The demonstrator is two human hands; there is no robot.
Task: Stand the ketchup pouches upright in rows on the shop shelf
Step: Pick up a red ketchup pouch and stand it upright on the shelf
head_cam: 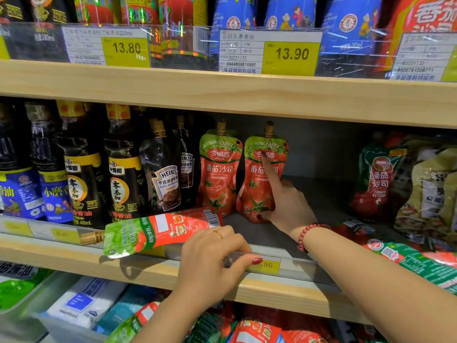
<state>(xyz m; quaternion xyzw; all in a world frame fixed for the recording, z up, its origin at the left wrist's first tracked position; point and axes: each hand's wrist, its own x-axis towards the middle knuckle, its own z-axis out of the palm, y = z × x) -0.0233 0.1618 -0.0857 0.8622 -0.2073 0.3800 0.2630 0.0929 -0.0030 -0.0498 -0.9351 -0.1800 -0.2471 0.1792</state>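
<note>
Two red-and-green ketchup pouches stand upright side by side on the middle shelf, the left pouch (218, 172) and the right pouch (259, 179). My right hand (288, 204) rests against the right pouch, forefinger stretched up its front, thumb at its base. My left hand (212, 258) grips the bottom end of a third ketchup pouch (158, 231), which lies sideways over the shelf's front edge with its gold cap pointing left. More ketchup pouches (405, 256) lie flat at the right front of the shelf.
Dark Heinz black pepper sauce pouches (165, 179) and sesame oil bottles (79, 179) stand left of the ketchup. Bagged ketchup packs (380, 179) fill the shelf's right side. A grey shelf floor (321, 194) lies bare behind my right hand. Price strip (267, 264) runs along the wooden edge.
</note>
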